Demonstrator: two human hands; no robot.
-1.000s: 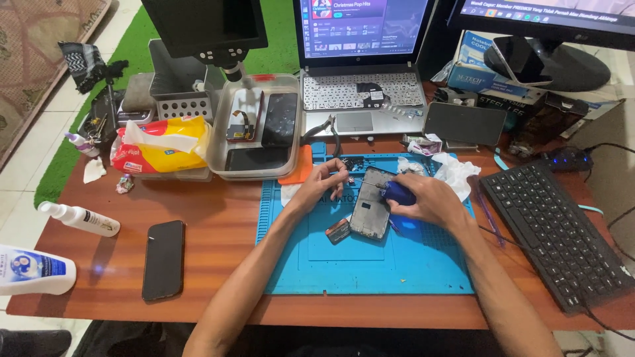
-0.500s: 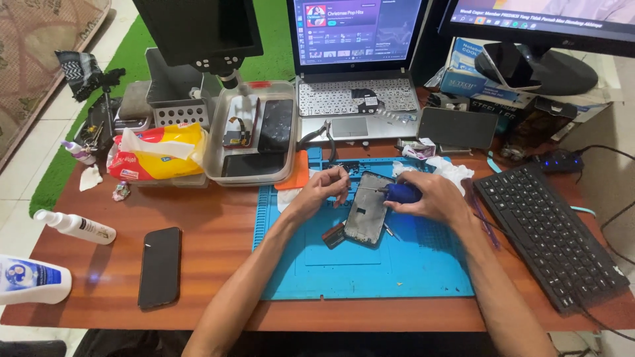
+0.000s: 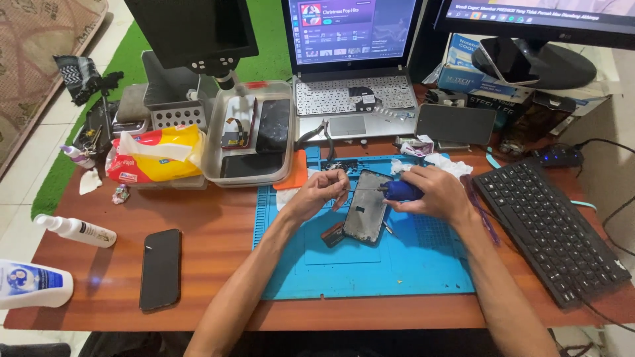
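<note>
Gripping a blue-handled screwdriver (image 3: 400,191), the right hand (image 3: 433,193) is working over the opened phone (image 3: 366,207) while left fingertips (image 3: 340,187) are pinching its shaft.

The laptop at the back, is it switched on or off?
On. The laptop stands open behind the blue mat, and its screen is lit, showing a dark window with small coloured pictures.

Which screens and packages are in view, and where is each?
Laptop screen: top centre, lit, dark purple.
Monitor: top right, lit, on black stand.
Microscope screen: top left, black, off.
Yellow-red pack: left of clear tray.
Blue-white box: under monitor.
White bottle: left edge, blue label.
</note>
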